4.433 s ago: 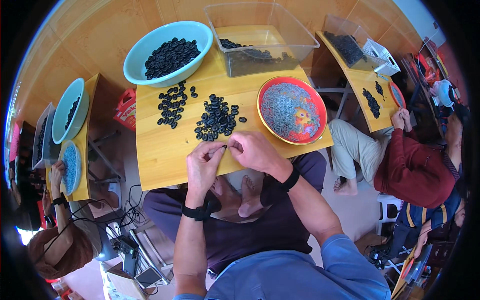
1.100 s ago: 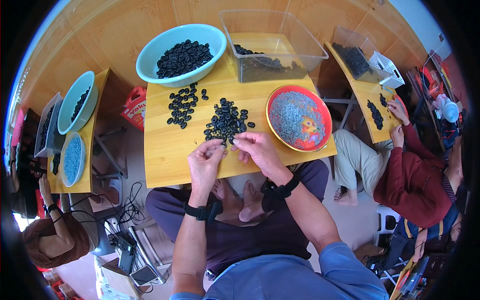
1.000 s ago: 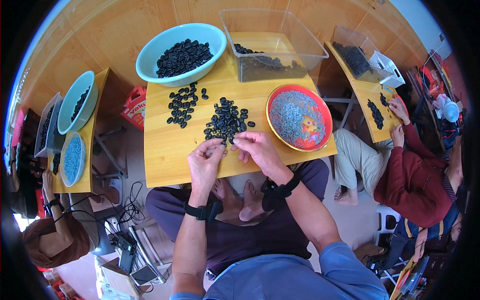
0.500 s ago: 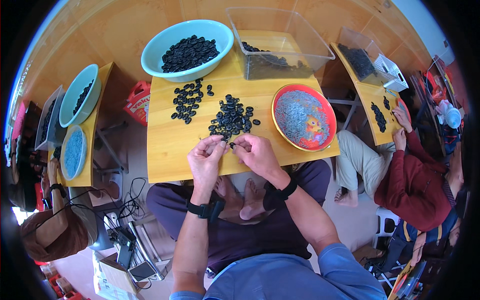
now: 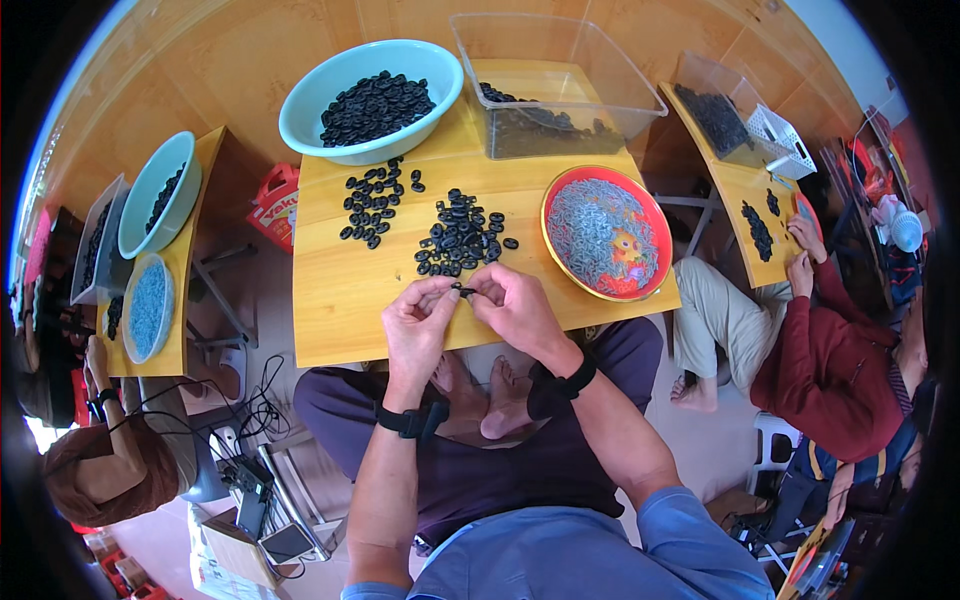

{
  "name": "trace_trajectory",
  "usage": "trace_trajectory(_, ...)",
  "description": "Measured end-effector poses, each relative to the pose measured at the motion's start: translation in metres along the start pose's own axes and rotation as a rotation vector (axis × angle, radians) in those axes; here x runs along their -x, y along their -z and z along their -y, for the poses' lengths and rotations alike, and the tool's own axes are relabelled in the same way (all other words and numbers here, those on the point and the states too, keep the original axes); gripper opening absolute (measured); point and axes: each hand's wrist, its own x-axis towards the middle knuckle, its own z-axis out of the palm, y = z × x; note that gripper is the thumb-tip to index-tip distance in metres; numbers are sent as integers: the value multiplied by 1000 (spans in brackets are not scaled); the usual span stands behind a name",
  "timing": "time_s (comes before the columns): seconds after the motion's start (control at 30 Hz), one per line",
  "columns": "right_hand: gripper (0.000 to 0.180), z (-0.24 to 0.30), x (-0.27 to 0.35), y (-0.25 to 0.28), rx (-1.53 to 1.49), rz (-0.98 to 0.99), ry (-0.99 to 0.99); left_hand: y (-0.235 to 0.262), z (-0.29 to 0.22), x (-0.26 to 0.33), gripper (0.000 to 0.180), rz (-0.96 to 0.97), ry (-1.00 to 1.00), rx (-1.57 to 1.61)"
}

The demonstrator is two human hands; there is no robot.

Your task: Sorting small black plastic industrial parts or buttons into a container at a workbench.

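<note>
Just past the table's near edge, my left hand [image 5: 414,318] and right hand [image 5: 516,310] meet fingertip to fingertip. Between the pinched fingers is a small black plastic piece [image 5: 463,290]; the fingers partly cover it, and whether it is one piece or two joined I cannot make out. Right beyond my fingers lies a heap of black oval pieces with holes [image 5: 460,235]. A looser group of similar pieces [image 5: 370,207] spreads farther left. To the right of my hands stands a round red tray [image 5: 662,235] with a gold rim, holding many small grey slender parts [image 5: 590,225].
A light-blue basin [image 5: 400,148] of black pieces and a clear plastic bin [image 5: 550,147] stand at the table's far side. Co-workers sit at side tables: one in a dark red top [image 5: 825,370] at right, another in brown [image 5: 110,465] at left. Black cables [image 5: 265,400] lie at left.
My hands have come closer together, the left shifting slightly right, so their fingertips now meet at the black piece. Before, a small gap separated them, with a dark bit at each hand's fingertips.
</note>
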Motion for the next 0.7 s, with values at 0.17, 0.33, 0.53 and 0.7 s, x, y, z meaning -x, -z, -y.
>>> trace_trajectory(0.17, 15, 1, 1, 0, -146, 3, -56, 2, 3, -1, 16, -10, -7, 14)
trace_trajectory(0.33, 15, 1, 3, 0, -44, -11, 34, 1, -1, -1, 16, -7, -15, -10)
trace_trajectory(0.53, 12, -8, 2, -2, -168, 55, 31, 1, -4, -1, 16, 29, 22, -29)
trace_trajectory(0.7, 14, -7, 2, 6, -329, 15, -15, 0, -1, -3, 15, 7, 56, -14)
